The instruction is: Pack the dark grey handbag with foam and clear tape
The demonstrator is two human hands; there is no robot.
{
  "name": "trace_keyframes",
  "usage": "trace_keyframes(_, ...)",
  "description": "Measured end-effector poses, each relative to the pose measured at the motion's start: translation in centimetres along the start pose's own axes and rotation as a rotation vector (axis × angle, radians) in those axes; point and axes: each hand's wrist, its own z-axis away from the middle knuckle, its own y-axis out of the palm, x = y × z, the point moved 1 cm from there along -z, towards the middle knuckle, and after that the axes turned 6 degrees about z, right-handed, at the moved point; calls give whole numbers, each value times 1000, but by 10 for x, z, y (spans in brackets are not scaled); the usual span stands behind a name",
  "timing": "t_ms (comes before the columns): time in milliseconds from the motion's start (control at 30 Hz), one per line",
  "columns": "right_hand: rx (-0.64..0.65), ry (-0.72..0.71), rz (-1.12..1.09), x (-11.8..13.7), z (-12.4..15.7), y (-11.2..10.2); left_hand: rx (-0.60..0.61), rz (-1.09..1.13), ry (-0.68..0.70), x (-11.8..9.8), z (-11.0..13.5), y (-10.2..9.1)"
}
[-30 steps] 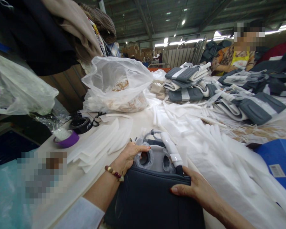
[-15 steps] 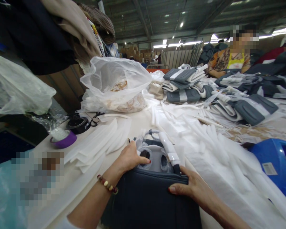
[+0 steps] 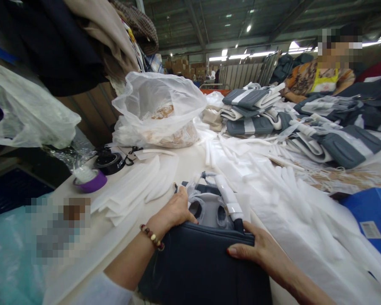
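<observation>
A dark navy handbag (image 3: pixel 206 262) stands in front of me with its mouth facing up and away. My left hand (image 3: pixel 179 207) grips the top left corner, its thumb at the opening and its other fingers mostly hidden. On the right, my right hand (image 3: pixel 250 245) pinches the top edge, thumb pressed on the front panel and fingers out of sight behind. Out of the mouth rises a handle (image 3: pixel 228 197) wrapped in white foam and clear tape. Between my hands, a grey insert (image 3: pixel 208 209) with plastic-covered round parts shows in the opening.
White foam sheets (image 3: pixel 136 182) lie left, more foam strips (image 3: pixel 292 207) right. A purple tape roll (image 3: pixel 90 181) and black roll (image 3: pixel 109 163) sit left of a clear plastic bag (image 3: pixel 160 110). Wrapped grey bags (image 3: pixel 247 101) are stacked behind; a co-worker (image 3: pixel 320 80) is beyond. A blue dispenser (image 3: pixel 373 220) stands right.
My left thumb has moved down and inward to the bag's top edge. The right hand keeps its hold. The view has shifted slightly, so the scene sits a little further right.
</observation>
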Motion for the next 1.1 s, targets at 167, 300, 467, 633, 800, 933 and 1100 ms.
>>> trace_keyframes(167,-9,-23,4,0,1,-1,-64,-134,-30,-1,0,-4)
trace_keyframes(300,-19,-49,-9,1,3,-2,-150,-193,43,-8,18,-9)
trace_keyframes(467,-6,-90,-73,-3,2,-1,-431,-154,455,-22,41,17)
trace_keyframes(633,-41,-89,-35,-4,1,0,-307,-88,619,-26,36,51)
trace_keyframes(800,29,8,-45,6,-2,-4,-267,42,564,-24,26,49)
trace_keyframes(933,257,51,-386,10,-10,-4,-211,-3,585,-24,23,50)
trace_keyframes(1100,444,83,-623,6,-22,1,-327,-149,706,-19,23,62)
